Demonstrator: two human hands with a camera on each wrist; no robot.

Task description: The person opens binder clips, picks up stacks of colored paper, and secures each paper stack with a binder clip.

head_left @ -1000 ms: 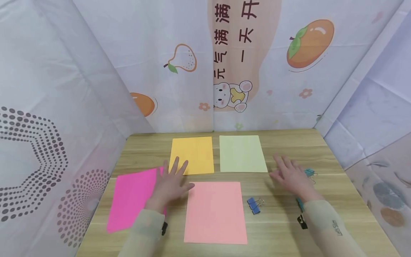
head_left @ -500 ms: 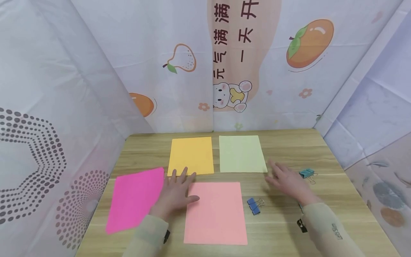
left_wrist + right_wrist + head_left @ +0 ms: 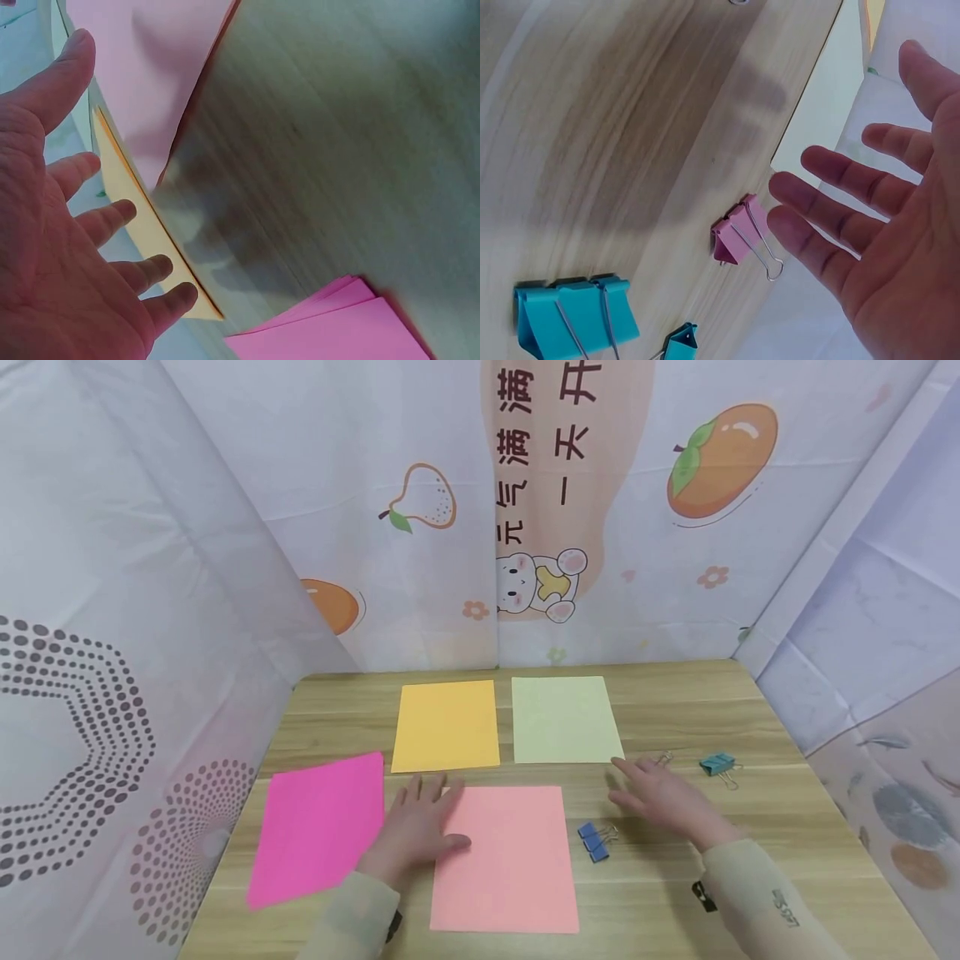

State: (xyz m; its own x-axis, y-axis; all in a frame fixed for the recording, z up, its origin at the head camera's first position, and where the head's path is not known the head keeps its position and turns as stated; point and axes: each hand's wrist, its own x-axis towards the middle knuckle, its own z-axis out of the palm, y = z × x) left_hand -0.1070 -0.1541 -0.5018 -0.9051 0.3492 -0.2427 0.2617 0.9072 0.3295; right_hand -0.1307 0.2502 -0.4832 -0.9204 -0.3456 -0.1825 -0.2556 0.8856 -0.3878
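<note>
My left hand (image 3: 416,831) hovers with spread fingers and holds nothing. In the head view it overlaps the left edge of a light pink paper stack (image 3: 510,877). A magenta paper stack (image 3: 315,835) lies to its left, and a yellow-orange stack (image 3: 450,731) beyond its fingertips. Empty too, my right hand (image 3: 663,797) is held over the table with its fingers extended, near the front right corner of a pale green paper stack (image 3: 566,722). Close by are a blue binder clip (image 3: 592,843), a teal binder clip (image 3: 717,765) and a pink binder clip (image 3: 739,231), seen in the right wrist view.
A black binder clip (image 3: 703,896) lies beside the right sleeve. The right wrist view shows a large teal binder clip (image 3: 577,319). White printed curtains (image 3: 420,610) enclose the back and sides of the wooden table (image 3: 637,910).
The left hand has drawn back toward me and slightly right, off the yellow-orange and magenta papers. My right hand has shifted left and a little nearer. The papers and clips stay put.
</note>
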